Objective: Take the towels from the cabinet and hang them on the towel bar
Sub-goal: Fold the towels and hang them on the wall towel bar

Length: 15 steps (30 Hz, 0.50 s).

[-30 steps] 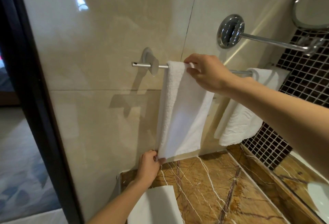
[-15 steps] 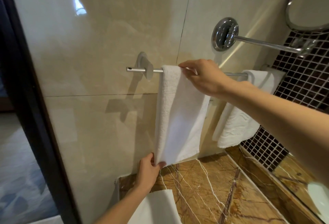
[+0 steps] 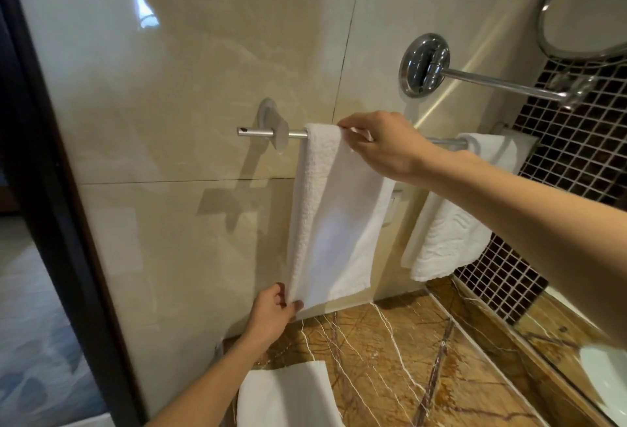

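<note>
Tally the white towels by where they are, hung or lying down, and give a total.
Hung on the towel bar: 2, the near towel and the far towel
Lying on the counter: 1, the folded towel
Total: 3

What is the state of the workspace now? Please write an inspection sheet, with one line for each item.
Surface: brown veined marble counter below the bar.
Job's things: towel bar on the wall; left towel draped over it; right towel hanging further along; folded towel lying on the counter.
Clutter: nothing seen.
Grippers: left hand pinches the left towel's lower corner; right hand pinches its top at the bar.
Cables: nothing seen.
Surroundings: beige wall tiles; dark mosaic tiles; round mirror on a chrome arm; dark door frame.
</note>
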Each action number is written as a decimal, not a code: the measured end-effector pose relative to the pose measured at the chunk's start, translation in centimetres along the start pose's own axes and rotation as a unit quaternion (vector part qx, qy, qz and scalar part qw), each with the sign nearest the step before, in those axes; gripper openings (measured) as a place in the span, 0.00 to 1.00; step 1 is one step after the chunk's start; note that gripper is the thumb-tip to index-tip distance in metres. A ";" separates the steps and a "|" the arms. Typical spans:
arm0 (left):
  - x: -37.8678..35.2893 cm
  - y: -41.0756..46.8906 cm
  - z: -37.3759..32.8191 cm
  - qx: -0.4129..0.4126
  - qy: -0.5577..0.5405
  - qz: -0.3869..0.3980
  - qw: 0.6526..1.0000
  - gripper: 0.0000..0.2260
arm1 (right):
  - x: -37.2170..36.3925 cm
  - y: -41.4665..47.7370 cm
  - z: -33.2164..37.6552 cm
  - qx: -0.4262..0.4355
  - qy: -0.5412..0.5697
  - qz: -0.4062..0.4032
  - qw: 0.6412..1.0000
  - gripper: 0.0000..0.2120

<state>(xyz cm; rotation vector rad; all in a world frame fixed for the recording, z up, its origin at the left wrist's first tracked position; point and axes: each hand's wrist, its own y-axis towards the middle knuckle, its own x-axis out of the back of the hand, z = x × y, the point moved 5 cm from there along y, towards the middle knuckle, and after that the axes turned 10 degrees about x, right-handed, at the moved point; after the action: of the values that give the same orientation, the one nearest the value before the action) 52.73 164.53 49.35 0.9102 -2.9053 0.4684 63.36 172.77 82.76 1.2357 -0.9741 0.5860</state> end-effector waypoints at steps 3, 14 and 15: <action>0.4 0.2 0.5 -0.009 0.029 -0.036 0.999 0.11 | 0.0 0.0 0.0 -0.005 0.004 -0.002 1.000 0.15; -0.2 0.1 1.6 -0.051 0.085 -0.086 0.991 0.10 | -0.1 0.1 0.4 0.011 0.000 0.011 1.000 0.16; -0.3 -0.1 1.5 -0.065 0.095 -0.090 0.989 0.12 | -0.1 0.1 0.3 0.010 -0.001 0.011 1.000 0.16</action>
<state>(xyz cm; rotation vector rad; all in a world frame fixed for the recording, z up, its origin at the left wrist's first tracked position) 53.05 164.20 47.91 1.0335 -2.6185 0.3279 63.10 172.53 82.72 1.2441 -0.9856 0.6127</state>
